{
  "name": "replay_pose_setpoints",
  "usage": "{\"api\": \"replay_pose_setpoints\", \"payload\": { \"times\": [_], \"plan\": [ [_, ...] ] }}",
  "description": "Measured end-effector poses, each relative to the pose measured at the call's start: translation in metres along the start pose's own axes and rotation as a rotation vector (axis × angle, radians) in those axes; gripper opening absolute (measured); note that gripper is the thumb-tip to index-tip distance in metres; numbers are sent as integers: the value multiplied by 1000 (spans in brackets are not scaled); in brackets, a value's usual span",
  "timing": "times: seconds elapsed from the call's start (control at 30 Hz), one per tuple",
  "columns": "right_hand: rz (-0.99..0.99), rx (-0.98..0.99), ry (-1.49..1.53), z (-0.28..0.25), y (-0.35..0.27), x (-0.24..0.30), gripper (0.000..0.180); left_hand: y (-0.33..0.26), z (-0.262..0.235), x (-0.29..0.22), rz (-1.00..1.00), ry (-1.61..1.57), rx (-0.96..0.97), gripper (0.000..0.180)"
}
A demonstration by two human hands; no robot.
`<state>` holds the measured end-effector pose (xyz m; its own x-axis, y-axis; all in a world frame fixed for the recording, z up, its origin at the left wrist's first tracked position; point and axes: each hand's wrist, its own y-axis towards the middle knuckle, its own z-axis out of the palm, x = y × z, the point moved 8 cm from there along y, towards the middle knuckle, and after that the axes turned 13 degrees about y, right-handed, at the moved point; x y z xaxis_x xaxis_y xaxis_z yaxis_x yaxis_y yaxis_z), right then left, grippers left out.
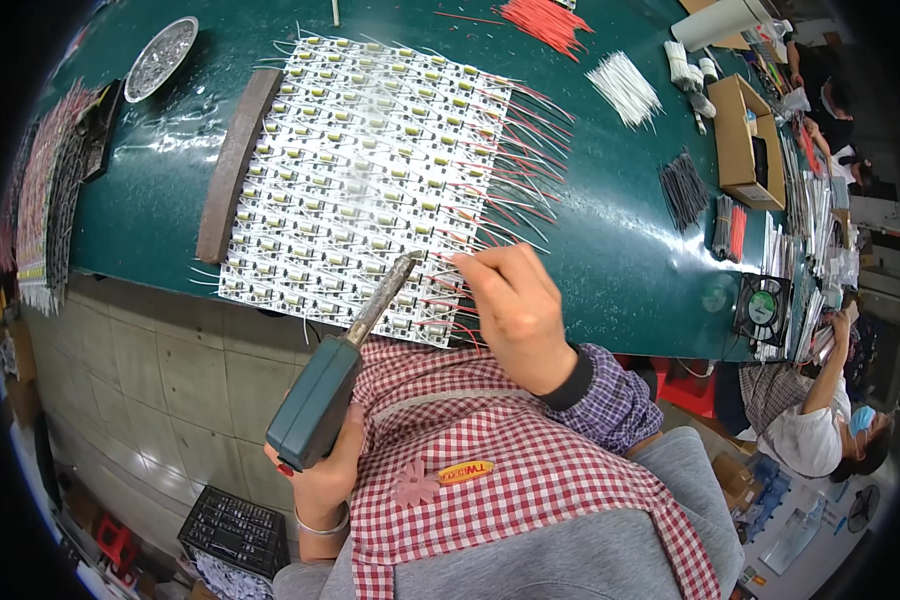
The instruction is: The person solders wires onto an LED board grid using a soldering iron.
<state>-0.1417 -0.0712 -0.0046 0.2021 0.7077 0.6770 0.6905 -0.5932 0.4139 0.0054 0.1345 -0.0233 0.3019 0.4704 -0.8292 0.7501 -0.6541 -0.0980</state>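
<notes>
My left hand (328,478) is wrapped round the handle of a dark green soldering gun (315,400). Its long, stained metal tip reaches up to the right part of a panel of white circuit boards (350,190). With thumb and forefinger pinched, my right hand (518,312) holds a thin wire at the panel, just right of the tip. Rows of small components cover the panel. Red and white wires (520,185) stick out along its right side, above my right hand. The wire's end between my fingertips is hidden.
A brown bar (238,165) lies along the panel's left side. Around the green table (610,270) are a metal dish (162,60), bundles of red wires (542,25), white wires (623,90) and black wires (683,190), a cardboard box (745,150) and a small fan (762,308). Other people sit at right.
</notes>
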Motion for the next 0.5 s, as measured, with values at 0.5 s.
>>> {"api": "replay_pose_setpoints", "payload": {
  "times": [0.5],
  "plan": [
    [12,-28,131,10,-2,9,25,-13,-8,-4,207,209,-87,23]
  ]
}}
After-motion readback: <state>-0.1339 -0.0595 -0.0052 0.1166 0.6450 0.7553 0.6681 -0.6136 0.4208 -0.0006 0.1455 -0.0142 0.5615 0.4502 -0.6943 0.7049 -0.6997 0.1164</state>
